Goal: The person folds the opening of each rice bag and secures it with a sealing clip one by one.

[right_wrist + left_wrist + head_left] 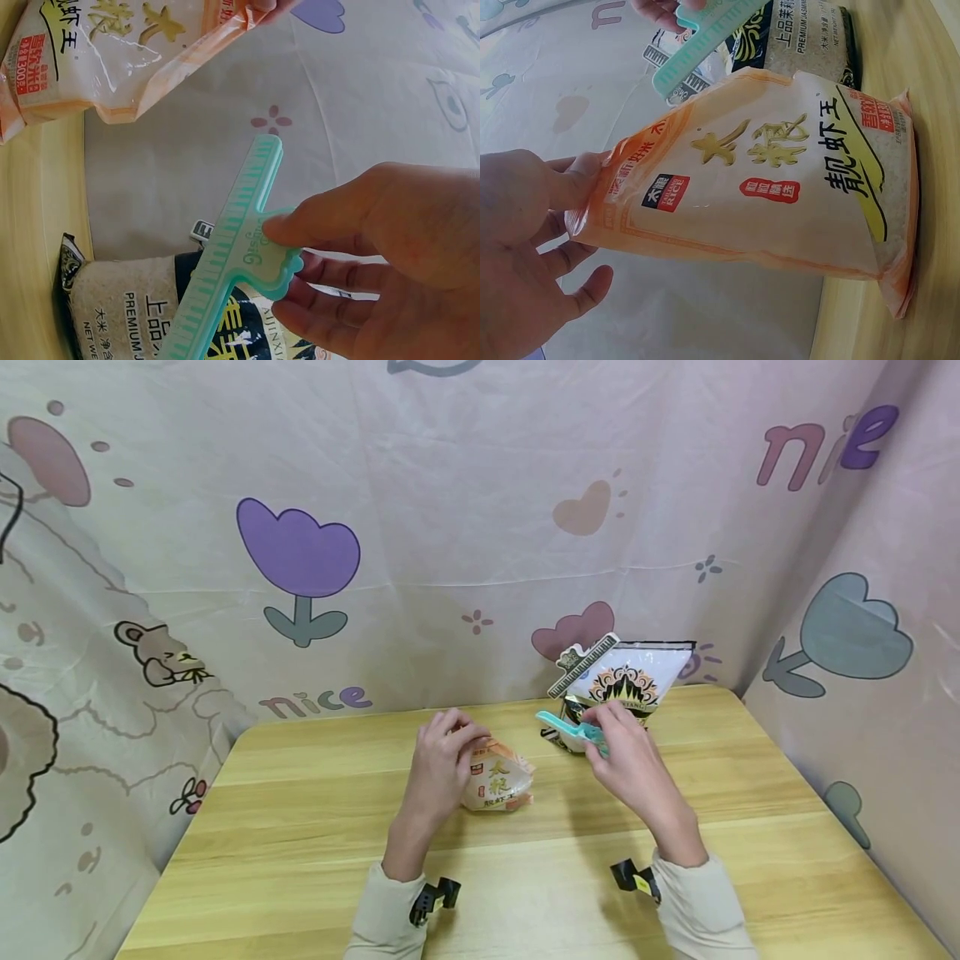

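Observation:
My left hand (442, 764) pinches the gathered top of an orange-and-white bag of rice (742, 176), which stands on the table with its bottom end down. In the right wrist view my right hand (375, 255) grips a teal bag clip (251, 247) by its handle, thumb on one side and fingers on the other. The clip's long ruled bar points toward the orange bag, apart from it. Behind the right hand stands a white, black and gold rice bag (637, 672), a black-and-white clip (583, 667) across its upper left corner.
A light wood table (300, 860) lies under both bags. Its back edge meets a patterned cloth (450, 527) that hangs behind and along both sides. A small black camera sits on each wrist, at the left cuff (435, 897) and the right cuff (636, 881).

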A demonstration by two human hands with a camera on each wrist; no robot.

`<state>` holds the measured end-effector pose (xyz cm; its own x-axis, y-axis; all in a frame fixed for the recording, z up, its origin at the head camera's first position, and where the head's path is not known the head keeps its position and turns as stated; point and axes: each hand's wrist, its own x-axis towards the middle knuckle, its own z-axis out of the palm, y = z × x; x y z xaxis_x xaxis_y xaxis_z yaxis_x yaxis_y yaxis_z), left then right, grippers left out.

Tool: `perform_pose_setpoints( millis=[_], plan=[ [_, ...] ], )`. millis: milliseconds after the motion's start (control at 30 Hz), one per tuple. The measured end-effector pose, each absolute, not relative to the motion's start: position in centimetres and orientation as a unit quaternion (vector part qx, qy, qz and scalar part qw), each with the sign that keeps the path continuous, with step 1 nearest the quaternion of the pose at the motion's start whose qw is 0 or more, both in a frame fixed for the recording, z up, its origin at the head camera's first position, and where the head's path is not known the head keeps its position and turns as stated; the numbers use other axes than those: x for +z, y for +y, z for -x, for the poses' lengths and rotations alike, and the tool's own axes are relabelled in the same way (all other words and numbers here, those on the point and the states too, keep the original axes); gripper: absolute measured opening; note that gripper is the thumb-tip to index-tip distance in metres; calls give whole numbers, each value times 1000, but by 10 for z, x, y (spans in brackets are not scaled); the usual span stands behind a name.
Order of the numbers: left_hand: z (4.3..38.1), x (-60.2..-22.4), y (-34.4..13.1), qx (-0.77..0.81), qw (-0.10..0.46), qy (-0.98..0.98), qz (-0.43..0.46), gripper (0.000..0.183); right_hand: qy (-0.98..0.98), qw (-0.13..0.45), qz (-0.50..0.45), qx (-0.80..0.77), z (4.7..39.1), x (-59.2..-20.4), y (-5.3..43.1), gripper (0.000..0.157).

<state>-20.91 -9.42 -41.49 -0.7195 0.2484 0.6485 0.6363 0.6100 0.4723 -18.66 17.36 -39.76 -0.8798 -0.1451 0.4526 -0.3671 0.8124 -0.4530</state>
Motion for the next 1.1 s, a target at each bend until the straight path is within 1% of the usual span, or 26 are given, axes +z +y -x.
perform_pose_setpoints(
  millis=[367,567,767,1100],
  plan=[
    [208,-412,-95,-375,275,-846,262,3,-913,224,-180,290,189,-399,165,30],
    [208,-412,-97,-378,265,-848,261,4,-904,240,-188,300,189,-398,160,32],
    [209,-413,-99,-382,257,-849,259,6,-893,253,-202,312,190,-399,152,30],
    [209,-411,-99,-389,249,-849,256,5,-867,284,-219,347,192,-403,144,30]
  ],
)
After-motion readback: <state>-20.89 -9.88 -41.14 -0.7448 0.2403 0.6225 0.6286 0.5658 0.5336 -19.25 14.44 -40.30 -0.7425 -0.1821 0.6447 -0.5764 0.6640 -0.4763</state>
